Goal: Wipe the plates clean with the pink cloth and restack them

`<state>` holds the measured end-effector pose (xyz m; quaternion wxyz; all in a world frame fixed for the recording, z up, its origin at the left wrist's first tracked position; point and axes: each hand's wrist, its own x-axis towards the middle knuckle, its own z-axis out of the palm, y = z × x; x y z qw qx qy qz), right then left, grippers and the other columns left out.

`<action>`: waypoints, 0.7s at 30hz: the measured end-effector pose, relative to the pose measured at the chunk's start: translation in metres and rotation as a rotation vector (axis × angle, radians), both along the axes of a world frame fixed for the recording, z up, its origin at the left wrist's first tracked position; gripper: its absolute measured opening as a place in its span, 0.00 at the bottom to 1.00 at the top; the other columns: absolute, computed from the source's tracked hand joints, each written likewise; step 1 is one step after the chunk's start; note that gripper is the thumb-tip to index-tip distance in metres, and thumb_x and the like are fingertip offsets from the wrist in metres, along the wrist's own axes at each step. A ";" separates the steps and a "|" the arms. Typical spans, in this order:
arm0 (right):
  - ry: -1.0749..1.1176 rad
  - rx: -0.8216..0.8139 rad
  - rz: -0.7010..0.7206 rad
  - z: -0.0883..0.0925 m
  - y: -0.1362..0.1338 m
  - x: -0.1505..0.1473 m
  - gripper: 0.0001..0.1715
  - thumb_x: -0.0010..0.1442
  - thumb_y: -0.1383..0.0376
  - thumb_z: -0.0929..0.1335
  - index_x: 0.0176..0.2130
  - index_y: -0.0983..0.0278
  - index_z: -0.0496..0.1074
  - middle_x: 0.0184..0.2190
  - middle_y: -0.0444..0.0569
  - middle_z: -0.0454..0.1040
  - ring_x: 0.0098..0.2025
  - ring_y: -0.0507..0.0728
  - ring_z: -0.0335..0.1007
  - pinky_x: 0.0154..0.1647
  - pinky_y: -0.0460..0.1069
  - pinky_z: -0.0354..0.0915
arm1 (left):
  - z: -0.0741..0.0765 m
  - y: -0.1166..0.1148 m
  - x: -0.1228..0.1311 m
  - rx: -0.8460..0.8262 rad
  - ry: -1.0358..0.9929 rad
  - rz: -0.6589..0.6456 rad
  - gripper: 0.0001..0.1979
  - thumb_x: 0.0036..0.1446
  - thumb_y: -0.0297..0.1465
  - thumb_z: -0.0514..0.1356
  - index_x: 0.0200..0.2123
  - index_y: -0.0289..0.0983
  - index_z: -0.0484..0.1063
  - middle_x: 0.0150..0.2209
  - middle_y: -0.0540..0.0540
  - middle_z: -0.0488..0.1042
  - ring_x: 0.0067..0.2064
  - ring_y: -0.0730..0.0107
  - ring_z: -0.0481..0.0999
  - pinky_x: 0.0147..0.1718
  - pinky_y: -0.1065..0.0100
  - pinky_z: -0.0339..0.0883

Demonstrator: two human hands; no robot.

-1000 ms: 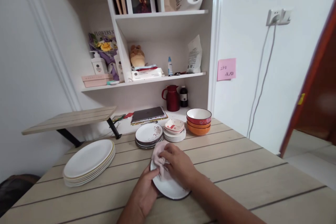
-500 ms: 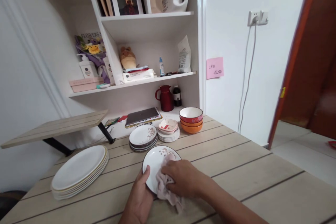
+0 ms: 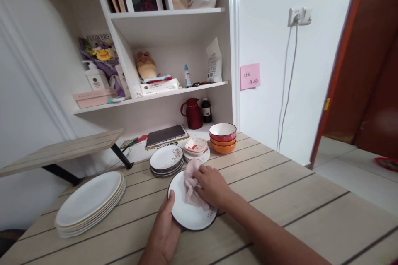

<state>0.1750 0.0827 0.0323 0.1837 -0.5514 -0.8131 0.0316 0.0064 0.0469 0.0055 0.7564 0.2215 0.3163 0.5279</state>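
A white plate (image 3: 194,218) with a dark rim and a small flower print tilts above the wooden table (image 3: 267,182). My left hand (image 3: 164,225) grips its left edge, thumb on the face and fingers underneath. Bunched in my right hand (image 3: 213,186) is a pale pink cloth (image 3: 192,186), pressed on the upper part of the plate. Just behind stands a stack of similar flower-print plates (image 3: 166,158). Beside it, small square dishes (image 3: 195,145) rest on a pile of small white plates (image 3: 199,157).
Large oval plates (image 3: 90,198) are stacked at the left, near a small raised wooden shelf (image 3: 62,145). Three bowls (image 3: 222,136) stand nested at the back right. A dark laptop (image 3: 166,134), a red jug (image 3: 192,114) and a dark bottle (image 3: 206,110) are behind.
My right hand has moved the cloth up to the plate's top edge. The plate has turned, so its flower print now shows at the lower right. The view has shifted slightly.
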 end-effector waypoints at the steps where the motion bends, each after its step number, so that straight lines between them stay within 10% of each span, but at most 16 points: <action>1: -0.028 -0.024 0.004 0.001 -0.001 0.003 0.20 0.57 0.63 0.65 0.49 0.62 0.70 0.47 0.56 0.71 0.49 0.63 0.66 0.47 0.54 0.59 | 0.000 0.000 0.000 -0.009 0.006 -0.002 0.31 0.55 0.37 0.63 0.61 0.39 0.63 0.52 0.36 0.76 0.52 0.51 0.76 0.53 0.53 0.65; 11: -0.082 -0.076 0.241 0.002 -0.031 -0.014 0.16 0.53 0.61 0.65 0.41 0.63 0.73 0.40 0.54 0.75 0.40 0.61 0.71 0.37 0.51 0.62 | 0.000 -0.001 -0.001 -0.036 0.056 0.056 0.27 0.57 0.37 0.61 0.59 0.37 0.65 0.50 0.36 0.77 0.49 0.52 0.77 0.49 0.55 0.68; 21: 0.032 0.030 -0.039 0.003 -0.005 -0.017 0.20 0.59 0.61 0.64 0.51 0.59 0.68 0.49 0.54 0.69 0.49 0.62 0.66 0.48 0.55 0.59 | 0.002 -0.002 0.004 0.067 0.032 0.073 0.27 0.58 0.36 0.61 0.60 0.38 0.64 0.53 0.37 0.75 0.53 0.53 0.75 0.54 0.55 0.65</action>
